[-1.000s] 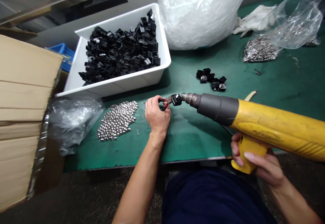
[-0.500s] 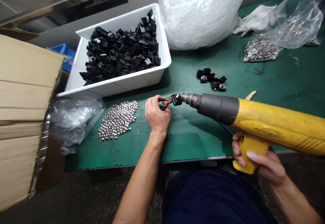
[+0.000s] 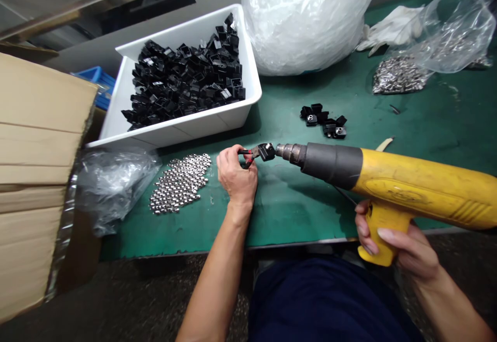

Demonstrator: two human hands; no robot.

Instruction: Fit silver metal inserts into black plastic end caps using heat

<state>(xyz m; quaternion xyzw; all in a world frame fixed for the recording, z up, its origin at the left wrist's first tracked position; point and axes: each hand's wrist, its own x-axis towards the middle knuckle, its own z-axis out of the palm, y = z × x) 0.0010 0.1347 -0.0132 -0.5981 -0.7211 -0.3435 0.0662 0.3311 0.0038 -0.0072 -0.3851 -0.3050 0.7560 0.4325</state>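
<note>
My left hand (image 3: 237, 176) is closed around the handles of small pliers (image 3: 247, 152) with red and black grips. In their jaws sits a black plastic cap (image 3: 266, 151) with a small metal piece on top. My right hand (image 3: 404, 246) grips the handle of a yellow heat gun (image 3: 411, 184). The gun's metal nozzle (image 3: 289, 152) points left, right beside the black cap. Several more black caps (image 3: 324, 120), some with metal pieces in them, lie on the green mat (image 3: 295, 212) behind the nozzle. Left of my left hand, small metal terminals (image 3: 180, 184) are spread in rows.
A white bin (image 3: 194, 124) full of black caps stands at the back left. Large white plastic bags (image 3: 306, 21) sit behind. At right lie a glove (image 3: 394, 27) and a bag of metal parts (image 3: 402, 75). A cardboard box (image 3: 34, 187) and crumpled plastic (image 3: 116, 187) are at left.
My left hand has shifted slightly left with the pliers and cap, opening a small gap to the nozzle. The heat gun has moved a little left and tilted slightly.
</note>
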